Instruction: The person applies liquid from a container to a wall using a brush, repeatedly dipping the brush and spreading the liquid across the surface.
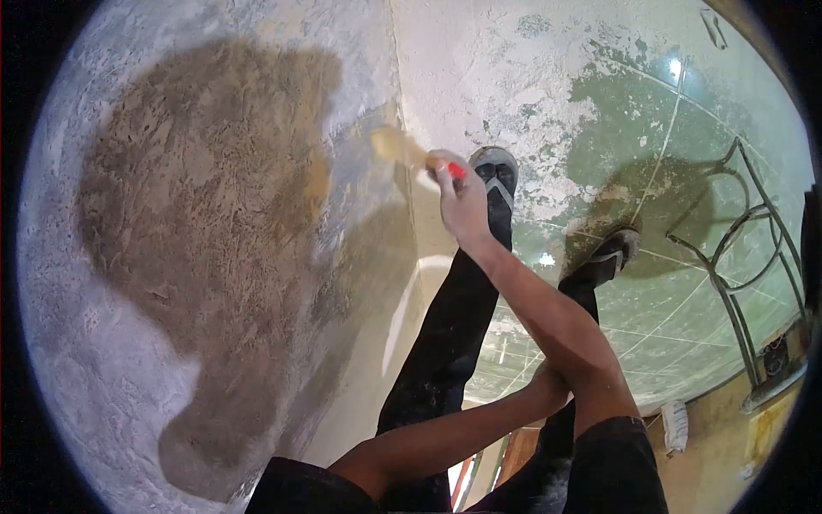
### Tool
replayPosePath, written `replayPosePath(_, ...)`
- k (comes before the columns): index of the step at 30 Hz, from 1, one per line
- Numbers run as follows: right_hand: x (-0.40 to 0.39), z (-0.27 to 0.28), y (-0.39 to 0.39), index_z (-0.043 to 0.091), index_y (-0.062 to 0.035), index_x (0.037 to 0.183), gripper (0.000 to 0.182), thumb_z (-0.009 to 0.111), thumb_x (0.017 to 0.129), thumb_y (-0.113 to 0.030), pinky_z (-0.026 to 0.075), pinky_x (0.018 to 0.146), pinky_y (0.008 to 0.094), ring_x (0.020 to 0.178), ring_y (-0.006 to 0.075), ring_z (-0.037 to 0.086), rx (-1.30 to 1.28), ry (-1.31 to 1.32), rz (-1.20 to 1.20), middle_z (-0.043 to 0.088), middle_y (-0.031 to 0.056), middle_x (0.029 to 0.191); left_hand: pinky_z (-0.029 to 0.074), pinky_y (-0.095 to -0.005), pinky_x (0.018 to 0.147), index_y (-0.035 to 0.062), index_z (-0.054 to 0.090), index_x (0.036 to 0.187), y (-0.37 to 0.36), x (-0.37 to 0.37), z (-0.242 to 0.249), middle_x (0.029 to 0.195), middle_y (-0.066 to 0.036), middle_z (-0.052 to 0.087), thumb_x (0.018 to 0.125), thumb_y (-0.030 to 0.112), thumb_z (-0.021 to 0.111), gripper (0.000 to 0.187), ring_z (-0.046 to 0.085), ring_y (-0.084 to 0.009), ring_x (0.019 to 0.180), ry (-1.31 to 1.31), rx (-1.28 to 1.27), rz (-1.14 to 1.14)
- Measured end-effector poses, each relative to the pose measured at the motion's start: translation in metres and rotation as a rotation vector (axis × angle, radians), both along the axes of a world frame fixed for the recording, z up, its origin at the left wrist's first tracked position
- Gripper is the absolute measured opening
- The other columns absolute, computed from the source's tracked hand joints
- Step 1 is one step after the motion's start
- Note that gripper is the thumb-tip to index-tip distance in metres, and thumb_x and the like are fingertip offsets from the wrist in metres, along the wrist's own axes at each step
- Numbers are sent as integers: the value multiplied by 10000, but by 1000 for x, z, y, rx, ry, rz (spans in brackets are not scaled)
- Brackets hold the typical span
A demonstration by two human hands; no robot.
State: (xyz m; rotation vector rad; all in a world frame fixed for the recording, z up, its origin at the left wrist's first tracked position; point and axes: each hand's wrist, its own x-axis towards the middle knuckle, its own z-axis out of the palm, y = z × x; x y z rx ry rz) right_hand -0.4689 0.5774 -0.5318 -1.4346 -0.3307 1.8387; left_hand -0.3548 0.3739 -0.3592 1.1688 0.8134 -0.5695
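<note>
The right hand is closed around the handle of a small tool, which has a bit of red by the fingers and a pale yellow head. The tool is up off the floor, next to the wall on the left. Its head is blurry, so I cannot tell if it touches the wall. The left hand is mostly hidden behind the right arm, near the elbow, so I cannot tell if it is open or closed.

Both arms come out of short black sleeves, and they cross. Under them are two legs in black trousers. One dark shoe is close to the wall and the other shoe is more to the right.

The wall is grey and bumpy, with a big dark shadow on it. The floor has green tiles with white, crusty patches. Far over on the right stands a thin metal frame
</note>
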Motion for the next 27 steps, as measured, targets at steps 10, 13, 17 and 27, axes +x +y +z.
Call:
replayPosePath(10,40,146,3,622,-43,1229,228,510,1056,-140,527,862,276,1065,135,634,110,795,-10,646,127,1253,379,-432,1085,64,536,1310,-42,0,13,1366,-172,542,1018,238,541,339,480,-321,1296,29,-465,787)
replayPosePath(13,29,101,4,613,-30,1251,249,523,1056,-157,515,817,230,987,99,651,167,624,29,709,100,1134,369,-412,1095,65,534,1318,-33,5,3,1383,-177,535,1005,224,560,352,458,-321,1324,33,-305,605)
replayPosePath(17,7,8,-9,622,-18,1231,261,529,1059,-191,500,761,265,856,129,598,96,104,23,680,56,926,360,-446,1120,48,570,1287,42,0,7,1361,-181,564,1005,203,516,326,487,-322,1322,72,-138,298)
replayPosePath(27,49,135,-10,616,13,1175,217,522,1051,-138,516,939,286,1062,128,654,236,555,166,685,106,1089,354,-419,1111,52,542,1329,-7,2,11,1375,-179,558,1029,283,482,383,469,-326,1329,113,-335,355)
